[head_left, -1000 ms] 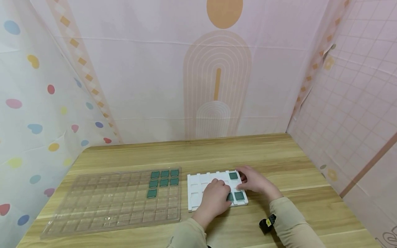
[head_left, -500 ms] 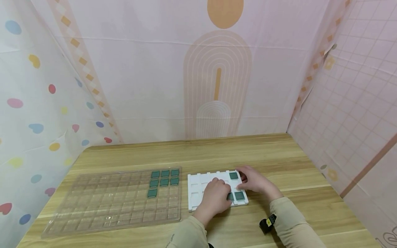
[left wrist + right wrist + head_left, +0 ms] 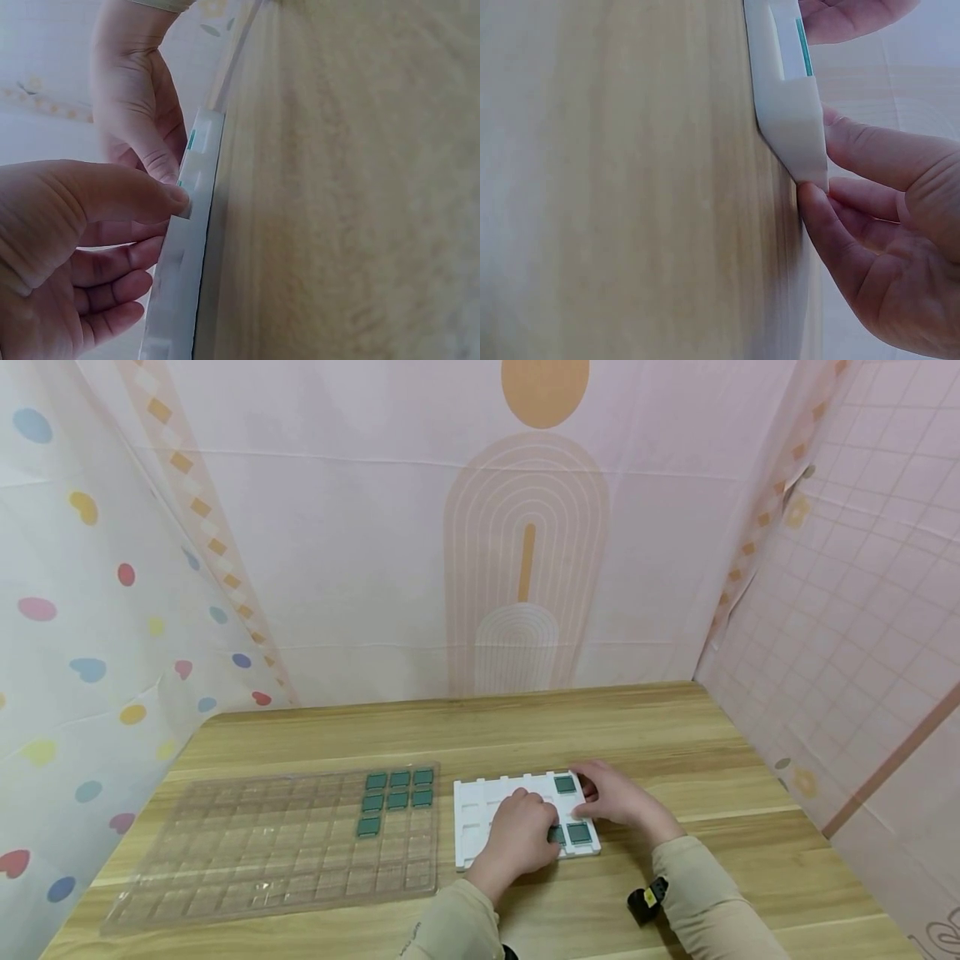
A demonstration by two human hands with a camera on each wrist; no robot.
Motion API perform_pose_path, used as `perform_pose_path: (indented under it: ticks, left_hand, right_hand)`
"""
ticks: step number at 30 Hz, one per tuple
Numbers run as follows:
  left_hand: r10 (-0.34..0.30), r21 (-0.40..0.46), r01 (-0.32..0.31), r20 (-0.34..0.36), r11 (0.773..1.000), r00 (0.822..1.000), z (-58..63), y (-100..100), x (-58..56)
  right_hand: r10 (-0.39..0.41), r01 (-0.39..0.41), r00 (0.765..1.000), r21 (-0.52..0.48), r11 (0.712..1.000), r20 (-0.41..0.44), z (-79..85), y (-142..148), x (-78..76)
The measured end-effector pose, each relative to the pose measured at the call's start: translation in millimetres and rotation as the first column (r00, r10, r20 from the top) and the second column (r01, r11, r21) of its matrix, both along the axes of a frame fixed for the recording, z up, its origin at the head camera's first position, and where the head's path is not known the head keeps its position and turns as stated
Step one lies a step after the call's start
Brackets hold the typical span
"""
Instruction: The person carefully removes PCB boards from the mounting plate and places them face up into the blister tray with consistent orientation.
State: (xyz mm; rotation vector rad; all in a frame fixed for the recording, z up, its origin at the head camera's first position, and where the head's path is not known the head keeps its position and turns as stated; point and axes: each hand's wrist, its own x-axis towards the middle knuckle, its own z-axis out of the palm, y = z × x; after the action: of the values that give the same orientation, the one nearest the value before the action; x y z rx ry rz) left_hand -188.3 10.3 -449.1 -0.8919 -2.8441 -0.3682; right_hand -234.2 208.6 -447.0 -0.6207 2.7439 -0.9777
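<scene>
A white tray (image 3: 470,820) with shallow square pockets lies on the table in the head view. My left hand (image 3: 517,837) reaches over its middle, thumb and fingers pinching a green square chip (image 3: 556,836) in the front row. The left wrist view shows that thumb (image 3: 176,196) at a notch in the tray's side. With my right hand (image 3: 617,798) I hold the tray's right edge; in the right wrist view the thumb (image 3: 870,150) lies on top and a finger touches the corner. Other green chips sit in the front right pocket (image 3: 579,833) and the back right pocket (image 3: 565,785).
To the left lies a wide clear plastic tray (image 3: 247,860) with many pockets. Several green chips (image 3: 397,800) fill pockets near its back right corner. A black device (image 3: 645,903) hangs by the right sleeve. Patterned cloth (image 3: 360,568) stands behind the wooden table (image 3: 675,727).
</scene>
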Motion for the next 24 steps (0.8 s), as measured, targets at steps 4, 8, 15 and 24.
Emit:
perform_pose_path:
  ticks: [4,8,15,24]
  left_hand:
    - [-0.008,0.015,0.008,-0.016,1.000,1.000,0.5,-0.9,0.4]
    - [-0.008,0.041,0.009,-0.010,0.999,1.000,0.9,-1.9,0.5]
    - [-0.002,0.093,0.000,0.023,0.996,1.000,1.7,-2.4,0.2]
    - [-0.039,0.186,0.036,0.013,0.982,0.999,2.8,-2.3,2.5]
  right_hand:
    - [0.010,-0.010,1.000,0.006,1.000,-0.013,0.5,0.3,-0.1]
    - [0.015,-0.015,1.000,0.002,1.000,-0.017,1.3,0.8,-0.2]
    - [0.017,-0.017,1.000,0.004,1.000,-0.018,2.0,0.8,-0.2]
    - [0.022,-0.022,1.000,0.011,1.000,-0.022,1.3,1.3,0.4]
